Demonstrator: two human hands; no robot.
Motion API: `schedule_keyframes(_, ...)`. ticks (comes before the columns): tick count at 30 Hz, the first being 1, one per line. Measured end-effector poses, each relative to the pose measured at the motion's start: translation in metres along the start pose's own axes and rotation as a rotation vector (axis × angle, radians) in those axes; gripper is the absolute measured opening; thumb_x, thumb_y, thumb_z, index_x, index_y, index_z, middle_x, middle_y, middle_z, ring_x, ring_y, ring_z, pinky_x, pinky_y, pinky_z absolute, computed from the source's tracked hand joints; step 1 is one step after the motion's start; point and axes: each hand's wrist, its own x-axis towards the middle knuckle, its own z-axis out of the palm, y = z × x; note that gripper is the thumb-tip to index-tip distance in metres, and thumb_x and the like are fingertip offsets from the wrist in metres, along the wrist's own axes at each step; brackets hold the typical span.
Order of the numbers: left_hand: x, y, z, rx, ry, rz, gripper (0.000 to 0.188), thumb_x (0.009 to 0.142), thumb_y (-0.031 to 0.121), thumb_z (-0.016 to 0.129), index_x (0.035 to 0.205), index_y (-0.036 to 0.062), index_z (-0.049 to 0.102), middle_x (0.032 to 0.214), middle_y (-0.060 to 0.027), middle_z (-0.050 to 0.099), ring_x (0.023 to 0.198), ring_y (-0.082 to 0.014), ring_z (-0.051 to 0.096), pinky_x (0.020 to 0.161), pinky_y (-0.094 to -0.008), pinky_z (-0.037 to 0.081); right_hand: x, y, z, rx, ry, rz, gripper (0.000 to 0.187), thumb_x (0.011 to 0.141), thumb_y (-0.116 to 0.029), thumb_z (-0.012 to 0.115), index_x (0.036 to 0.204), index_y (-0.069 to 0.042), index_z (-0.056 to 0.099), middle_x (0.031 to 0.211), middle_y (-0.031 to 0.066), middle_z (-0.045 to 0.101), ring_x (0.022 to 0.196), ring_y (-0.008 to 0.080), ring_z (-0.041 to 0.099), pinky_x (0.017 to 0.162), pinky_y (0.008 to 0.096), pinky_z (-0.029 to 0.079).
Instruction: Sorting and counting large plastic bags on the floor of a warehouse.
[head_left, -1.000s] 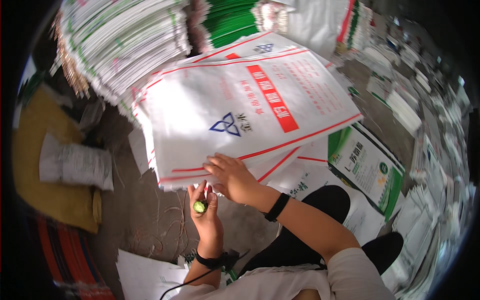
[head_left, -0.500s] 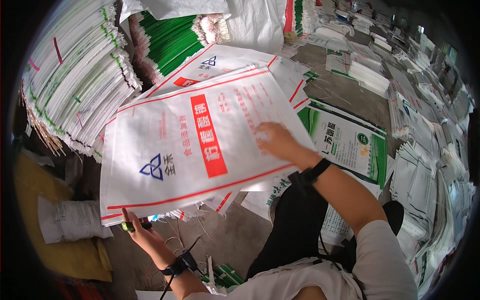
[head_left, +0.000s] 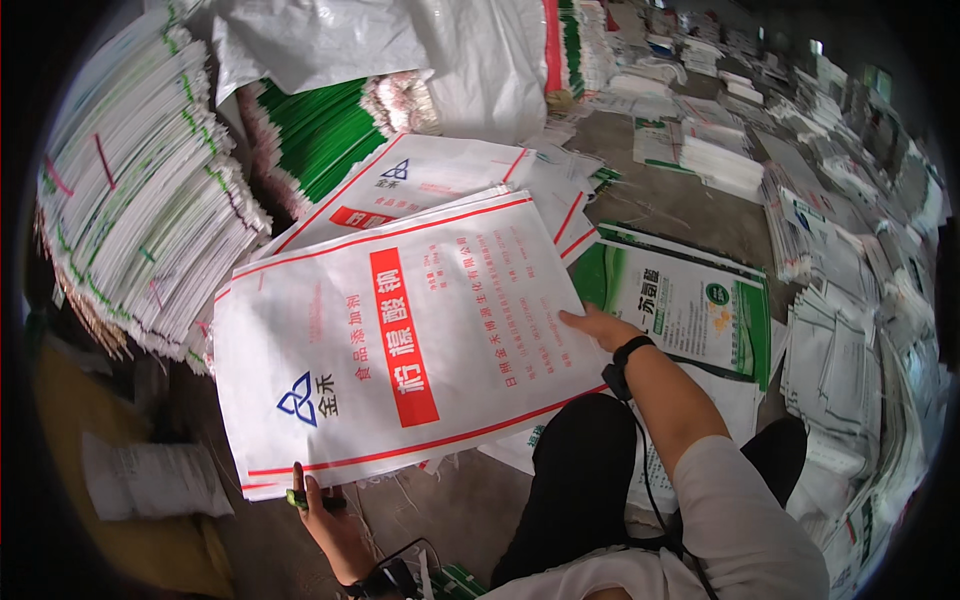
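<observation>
A flat white woven sack (head_left: pixel 450 350) with red border lines, a red panel and a blue emblem lies tilted in front of me, with further sack edges under it. My left hand (head_left: pixel 325 515) pinches its lower left edge, fingers closed. A small dark-and-green object (head_left: pixel 300 498) sits at those fingers; its kind I cannot make out. At the sack's right edge, my right hand (head_left: pixel 600 332) is closed with the thumb on top and other fingers hidden beneath. Behind, similar red-bordered sacks (head_left: pixel 440 165) lie fanned out.
Tall stacks of folded white sacks (head_left: pixel 130 190) and green sacks (head_left: pixel 320 130) stand at the far left. A green-and-white sack (head_left: pixel 690 300) lies right of my hand. A white bundle (head_left: pixel 160 480) rests at lower left. More sack piles (head_left: pixel 830 370) line the right side.
My right hand has moved from above the sack's face to its right edge and taken hold there. The sack and my left hand sit lower in view.
</observation>
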Motion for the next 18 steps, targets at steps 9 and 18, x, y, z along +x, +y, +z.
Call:
schedule_keyframes(9,-0.004,-0.012,-0.019,0.67,-0.112,0.532,0.044,0.081,-0.009,0.062,0.125,-0.0065,0.061,0.094,-0.0228,0.066,0.075,-0.0307,0.066,0.068,-0.0339,0.055,-0.012,-0.057,0.035,0.143,-0.288,-0.166,0.06,0.089,-0.036,0.07,0.135,0.0,0.052,0.12,0.0126,0.065,0.104,0.0212,0.064,0.091,0.0347,0.05)
schedule_keyframes(18,0.026,-0.001,0.111,0.497,-0.262,0.078,0.051,0.096,0.021,0.06,0.144,0.0067,0.049,0.139,-0.004,0.055,0.112,-0.0138,0.055,0.083,-0.0279,0.046,-0.076,0.009,-0.032,-0.052,0.316,-0.374,0.048,0.091,-0.021,0.065,0.131,0.002,0.054,0.115,0.017,0.067,0.1,0.0216,0.065,0.09,0.0338,0.05)
